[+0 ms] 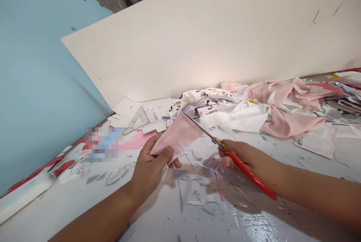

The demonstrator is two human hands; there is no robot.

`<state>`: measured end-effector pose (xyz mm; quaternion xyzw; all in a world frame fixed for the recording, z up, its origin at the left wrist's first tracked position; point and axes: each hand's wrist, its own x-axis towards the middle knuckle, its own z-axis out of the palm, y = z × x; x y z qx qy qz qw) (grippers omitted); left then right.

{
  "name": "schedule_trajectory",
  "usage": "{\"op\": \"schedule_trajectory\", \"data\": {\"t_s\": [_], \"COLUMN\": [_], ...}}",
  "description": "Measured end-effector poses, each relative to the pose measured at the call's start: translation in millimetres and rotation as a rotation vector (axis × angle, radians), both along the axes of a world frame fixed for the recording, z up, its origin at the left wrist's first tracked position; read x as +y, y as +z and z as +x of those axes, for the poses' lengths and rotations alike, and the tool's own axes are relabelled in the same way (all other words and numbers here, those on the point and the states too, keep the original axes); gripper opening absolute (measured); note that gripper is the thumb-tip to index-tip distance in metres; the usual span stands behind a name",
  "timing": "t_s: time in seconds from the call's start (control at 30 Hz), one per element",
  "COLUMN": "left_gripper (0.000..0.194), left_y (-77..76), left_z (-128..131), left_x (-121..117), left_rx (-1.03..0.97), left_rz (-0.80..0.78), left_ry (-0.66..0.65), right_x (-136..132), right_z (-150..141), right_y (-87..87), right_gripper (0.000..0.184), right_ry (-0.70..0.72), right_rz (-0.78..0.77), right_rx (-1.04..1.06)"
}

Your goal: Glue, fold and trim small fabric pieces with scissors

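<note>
My left hand [153,161] pinches a piece of pale pink fabric [180,133] between thumb and fingers, holding it up above the table. In my right hand [239,157] is a pair of scissors [248,172] with red handles, the fingers wrapped round them. The metal blades point up and to the left and lie along the fabric's right edge, their tips near its top corner. Whether the blades are closed on the cloth I cannot tell. Thin fabric offcuts [197,193] lie on the table beneath both hands.
A pale upright panel [208,43] borders the back. Before it lie floral fabric [205,95], white cloth [242,116] and pink cloth [293,121]. A clear triangle ruler [139,117] rests among paper pieces at left. A white case [26,193] sits on the left edge, by a blue wall [42,84].
</note>
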<state>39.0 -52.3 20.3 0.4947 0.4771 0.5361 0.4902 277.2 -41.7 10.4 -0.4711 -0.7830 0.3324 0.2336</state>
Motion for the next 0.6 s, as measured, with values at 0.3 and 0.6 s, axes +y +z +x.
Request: {"op": "schedule_trajectory", "data": {"t_s": [0.3,0.6], "left_gripper": [0.024,0.025], "left_y": [-0.4,0.8], "left_z": [0.5,1.7], "left_x": [0.7,1.7], "left_rx": [-0.005,-0.007], "left_rz": [-0.005,-0.009], "left_ry": [-0.004,-0.005], "right_x": [2.1,1.7], "right_z": [0.3,0.6], "right_y": [1.0,3.7], "right_gripper": [0.014,0.028], "right_ry": [-0.007,0.039], "right_rz": [-0.071,0.015], "right_rx": [0.035,-0.067]}}
